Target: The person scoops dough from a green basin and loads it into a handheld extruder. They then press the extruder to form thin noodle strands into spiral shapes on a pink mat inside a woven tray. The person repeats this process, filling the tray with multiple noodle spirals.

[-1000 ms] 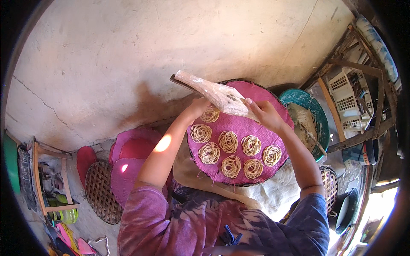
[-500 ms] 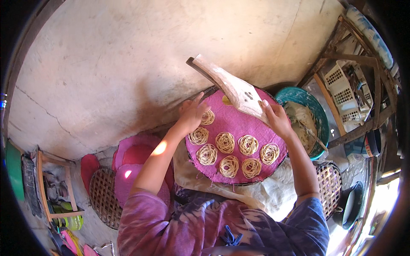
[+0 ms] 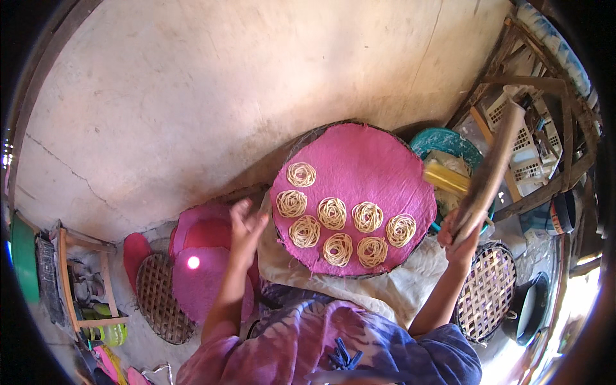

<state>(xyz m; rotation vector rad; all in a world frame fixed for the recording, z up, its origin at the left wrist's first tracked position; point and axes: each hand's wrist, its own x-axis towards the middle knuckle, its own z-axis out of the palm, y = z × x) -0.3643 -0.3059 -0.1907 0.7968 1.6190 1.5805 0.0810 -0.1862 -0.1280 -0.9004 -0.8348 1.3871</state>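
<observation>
My right hand (image 3: 459, 241) is wrapped round a long wooden press (image 3: 491, 170), held upright and tilted to the right of the tray. A yellow block-like part (image 3: 447, 179) juts from its left side, a little smeared by motion. My left hand (image 3: 246, 228) hangs with fingers apart just left of the tray and holds nothing. Between the hands lies a round tray covered with pink cloth (image 3: 369, 154). Several coiled nests of pale noodle strands (image 3: 332, 213) rest on its left and near parts.
Behind the press stands a teal basin (image 3: 443, 140) with pale dough in it. Woven trays (image 3: 486, 292) lie low on the right and left. More pink cloths (image 3: 208, 282) are at the left. A pale wall (image 3: 256, 83) rises beyond the tray, and a wooden rack (image 3: 558, 141) stands far right.
The press has swung from above the tray to its right and turned upright in my right hand. My left hand has drawn back off the tray toward me and to the left.
</observation>
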